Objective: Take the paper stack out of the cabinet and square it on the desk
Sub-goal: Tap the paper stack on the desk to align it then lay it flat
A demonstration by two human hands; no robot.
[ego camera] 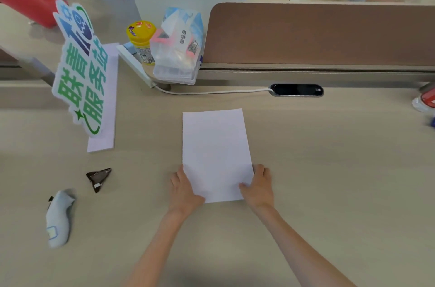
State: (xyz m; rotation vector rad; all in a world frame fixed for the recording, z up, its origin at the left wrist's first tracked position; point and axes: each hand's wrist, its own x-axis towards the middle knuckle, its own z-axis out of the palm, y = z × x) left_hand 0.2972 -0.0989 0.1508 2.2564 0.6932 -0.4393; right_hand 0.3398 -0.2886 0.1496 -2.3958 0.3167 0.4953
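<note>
A white paper stack (215,145) lies flat on the beige desk (329,169), its long side pointing away from me. My left hand (184,189) presses against the stack's near left edge, fingers along the side. My right hand (257,185) grips the near right corner, thumb on top of the sheets. Both hands hold the stack from opposite sides. No cabinet is in view.
A green-and-blue cut-out sign (81,68) stands on a white base at the left. Behind it are a yellow-lidded jar (141,39) and a clear box of packets (177,51). A dark folded wrapper (98,178) and a pale blue soft object (58,218) lie left. A brown divider panel (329,32) runs along the back.
</note>
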